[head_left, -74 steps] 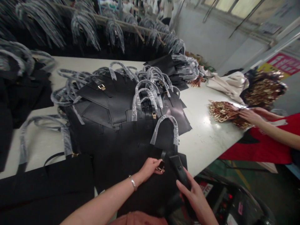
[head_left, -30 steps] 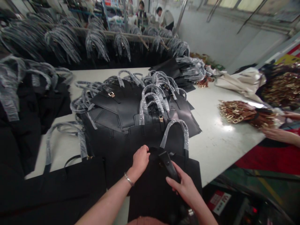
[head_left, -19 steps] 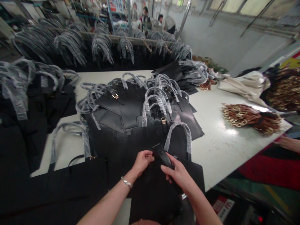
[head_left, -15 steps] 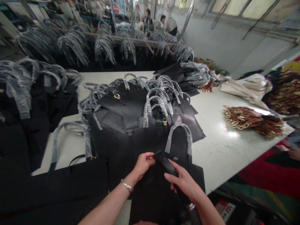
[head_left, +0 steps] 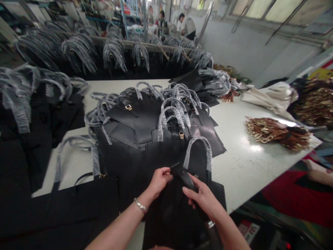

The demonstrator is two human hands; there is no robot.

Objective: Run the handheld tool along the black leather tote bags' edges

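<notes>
A black handbag [head_left: 166, 222] with a plastic-wrapped handle [head_left: 199, 140] lies in front of me. My right hand [head_left: 199, 194] is wrapped round a black hand-held tool [head_left: 186, 178] with a wide flat head; a metal collar shows on its lower end, under my wrist. The tool's head is over the bag's upper edge. Just left of that head, the fingers of my left hand [head_left: 160, 178] are pinched together on the bag's edge; the fingertips are partly hidden. A silvery bracelet [head_left: 141, 205] is on my left wrist.
Black bags with wrapped handles [head_left: 174, 114] are heaped ahead on the white table [head_left: 234, 170]. More bags [head_left: 36, 139] lie at left. Brown straps with gold clasps [head_left: 275, 133] lie at right. Behind, bags hang on a rail [head_left: 125, 43]. Another person's arm [head_left: 318, 173] shows at the right edge.
The view has shifted slightly, so the table things sit a little further left. The tool's head is a touch higher in view; both hands keep nearly the same grip. The other person's arm shows more.
</notes>
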